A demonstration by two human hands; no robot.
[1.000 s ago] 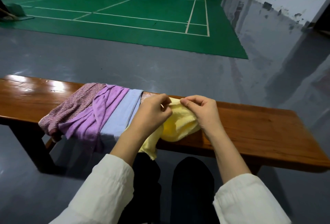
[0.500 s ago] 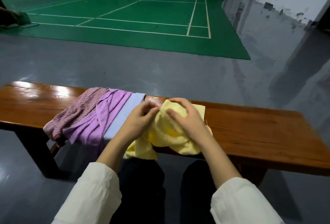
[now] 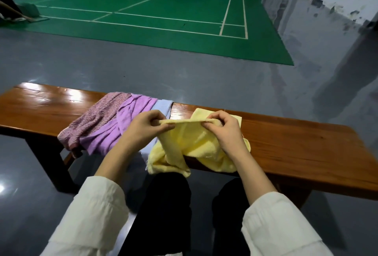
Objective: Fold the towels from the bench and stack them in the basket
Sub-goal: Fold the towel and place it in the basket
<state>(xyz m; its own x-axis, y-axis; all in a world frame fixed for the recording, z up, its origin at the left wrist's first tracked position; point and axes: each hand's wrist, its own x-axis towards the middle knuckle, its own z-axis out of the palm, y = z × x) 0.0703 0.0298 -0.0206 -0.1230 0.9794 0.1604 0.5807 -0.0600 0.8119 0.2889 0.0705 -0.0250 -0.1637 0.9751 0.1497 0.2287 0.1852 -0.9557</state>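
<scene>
Beyond the grey floor you face a green court [image 3: 163, 16], and in front of your knees runs a long wooden bench [image 3: 296, 149] with three towels draped side by side over its left part: a speckled mauve towel [image 3: 96, 116], a purple towel [image 3: 110, 133] and a pale blue towel [image 3: 163, 105]. Just right of them the yellow towel [image 3: 190, 143] lies crumpled on the bench, its lower part hanging off the near edge. Your left hand [image 3: 143, 127] and right hand [image 3: 227, 131] each pinch its top hem between thumb and curled fingers, stretching that edge taut between them.
</scene>
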